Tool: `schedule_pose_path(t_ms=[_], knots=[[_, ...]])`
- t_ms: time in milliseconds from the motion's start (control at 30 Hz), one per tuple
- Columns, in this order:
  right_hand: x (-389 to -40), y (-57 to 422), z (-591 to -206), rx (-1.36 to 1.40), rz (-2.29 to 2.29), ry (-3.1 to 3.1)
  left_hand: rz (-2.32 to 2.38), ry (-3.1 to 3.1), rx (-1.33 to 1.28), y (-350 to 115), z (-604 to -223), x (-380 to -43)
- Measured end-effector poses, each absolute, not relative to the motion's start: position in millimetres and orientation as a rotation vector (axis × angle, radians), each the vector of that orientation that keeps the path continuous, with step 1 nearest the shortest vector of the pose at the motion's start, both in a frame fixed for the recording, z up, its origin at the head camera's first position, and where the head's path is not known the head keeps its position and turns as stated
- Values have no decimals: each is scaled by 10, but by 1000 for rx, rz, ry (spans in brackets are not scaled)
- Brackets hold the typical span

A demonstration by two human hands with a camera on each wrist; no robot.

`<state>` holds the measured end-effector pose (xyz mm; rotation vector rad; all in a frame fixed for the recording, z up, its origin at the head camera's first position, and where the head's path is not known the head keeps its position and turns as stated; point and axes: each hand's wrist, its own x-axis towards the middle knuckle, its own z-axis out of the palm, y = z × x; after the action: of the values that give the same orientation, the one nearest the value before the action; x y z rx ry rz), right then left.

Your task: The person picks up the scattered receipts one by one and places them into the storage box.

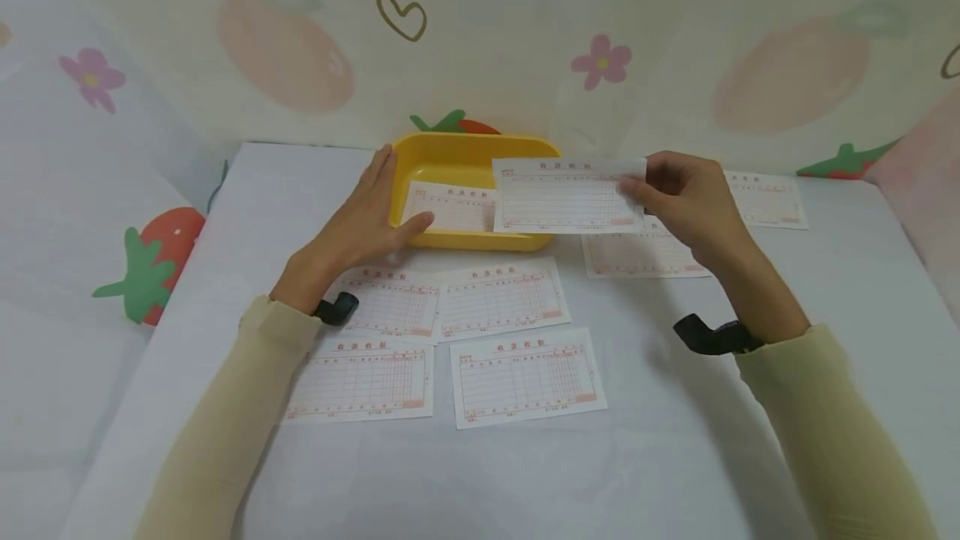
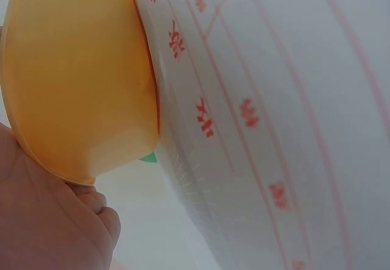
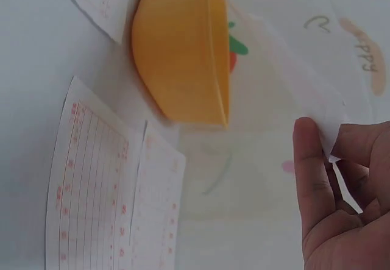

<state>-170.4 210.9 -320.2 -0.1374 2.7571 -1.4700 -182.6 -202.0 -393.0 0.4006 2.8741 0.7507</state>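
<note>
Head view: right hand pinches a receipt slip by one end above the yellow tray; left hand lies spread wide against the tray's left end. I'd keep that right grip light, so the slip doesn't crease.

The yellow tray appears to be moulded plastic, smooth on wall and rim, with a soft satin gloss. The raised slip is thin paper, matt and smooth, printed in red. The loose slips present the same dull paper finish. The surface reads as matt and largely smooth. The patterned backdrop is a thin, lightly creased sheet with little shine (cloth or plastic film; the views do not settle which). The sleeves are soft, matt cloth. The black wrist pieces look dull-finished; their material cannot be determined.
</note>
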Motion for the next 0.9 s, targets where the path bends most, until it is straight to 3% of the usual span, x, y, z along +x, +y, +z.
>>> schedule_pose_path(t_ms=[667, 900], knots=[[-2019, 1410, -3302, -246, -1418, 2585, 745, 2892, 413, -1994, -3914, -1805], [-2046, 1417, -3365, -215, -1345, 2632, 770, 2873, 431, -1940, -3945, -1813]])
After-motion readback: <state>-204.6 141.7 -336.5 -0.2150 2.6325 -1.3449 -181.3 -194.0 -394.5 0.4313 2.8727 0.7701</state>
